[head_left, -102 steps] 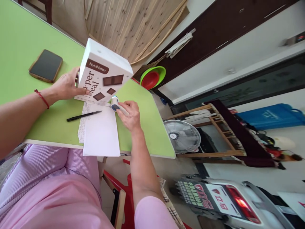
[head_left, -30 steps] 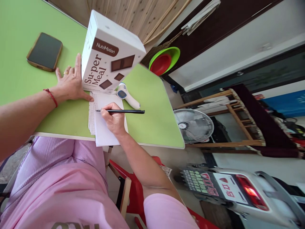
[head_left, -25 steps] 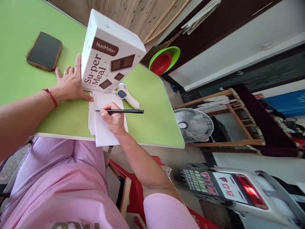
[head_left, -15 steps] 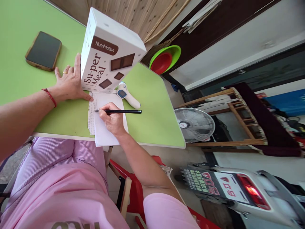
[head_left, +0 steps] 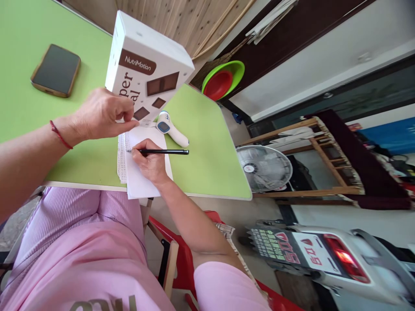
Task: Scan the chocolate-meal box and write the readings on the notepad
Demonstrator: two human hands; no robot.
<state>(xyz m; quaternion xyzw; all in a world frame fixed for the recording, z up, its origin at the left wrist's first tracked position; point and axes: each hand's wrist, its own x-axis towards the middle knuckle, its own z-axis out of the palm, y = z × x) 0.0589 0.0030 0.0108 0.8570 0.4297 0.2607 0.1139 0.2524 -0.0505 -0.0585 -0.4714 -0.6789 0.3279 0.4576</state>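
My right hand (head_left: 149,162) grips a slim black pen (head_left: 165,151) between thumb and fingers. Its tip meets the left part of a white notebook page (head_left: 142,181), where a strip of handwritten text (head_left: 122,160) shows along the left edge. Above the top of the notebook, my left hand (head_left: 108,113) is raised with its fingers curled in and the thumb pointing right; nothing shows in it. Behind that hand stands a white NutriMotion box (head_left: 155,56), partly covered by it. A white infrared thermometer (head_left: 173,130) lies right of the notebook, near the box's base.
A phone in a brown case (head_left: 56,70) lies on the green table (head_left: 210,147), to the left. Beyond the table's right edge are a standing fan (head_left: 264,168), green and red basins (head_left: 223,82), and a scooter (head_left: 340,255). A red chair (head_left: 184,255) is below.
My left hand has lifted off the table beside the box and moved right, its spread fingers now curled. My right hand keeps the pen at nearly the same spot on the page.
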